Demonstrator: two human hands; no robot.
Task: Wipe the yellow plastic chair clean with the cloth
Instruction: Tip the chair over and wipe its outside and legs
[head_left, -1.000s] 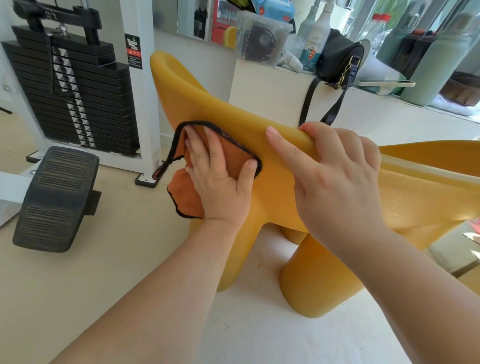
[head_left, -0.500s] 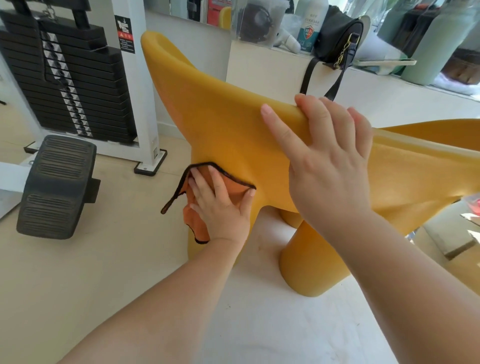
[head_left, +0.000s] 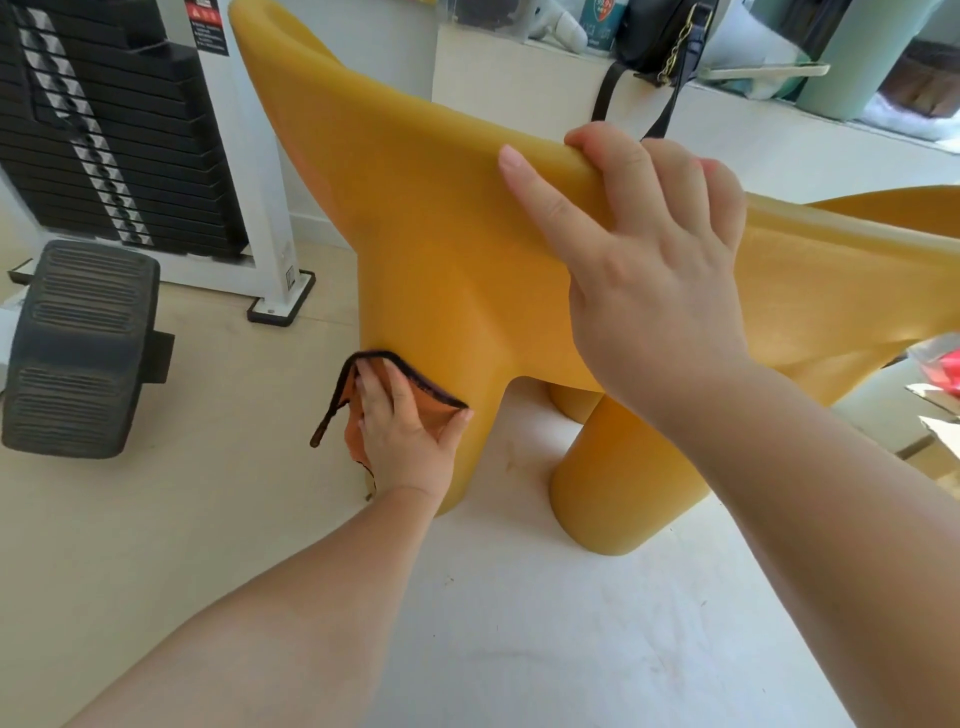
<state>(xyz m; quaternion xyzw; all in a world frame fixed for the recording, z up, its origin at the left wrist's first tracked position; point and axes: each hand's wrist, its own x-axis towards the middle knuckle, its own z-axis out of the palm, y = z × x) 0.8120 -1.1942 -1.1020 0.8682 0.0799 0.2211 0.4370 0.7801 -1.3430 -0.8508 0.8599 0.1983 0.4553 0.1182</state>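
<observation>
The yellow plastic chair (head_left: 431, 218) fills the middle of the view, its wide back toward me and its thick legs on the floor. My left hand (head_left: 410, 441) presses an orange cloth with a dark hem (head_left: 415, 387) flat against the near left leg, low down. The cloth's loose corner hangs to the left. My right hand (head_left: 654, 270) grips the chair's top rim, fingers curled over the edge and thumb stretched along the back.
A white weight-stack machine (head_left: 119, 135) and its black foot pad (head_left: 78, 348) stand to the left on the pale floor. Behind the chair runs a white ledge (head_left: 519, 88) with a black handbag (head_left: 660, 36), bottles and a green container. Boxes lie at the right edge.
My left hand has slid the cloth down from the upper back of the chair to the near left leg. My right hand has kept its hold on the top rim.
</observation>
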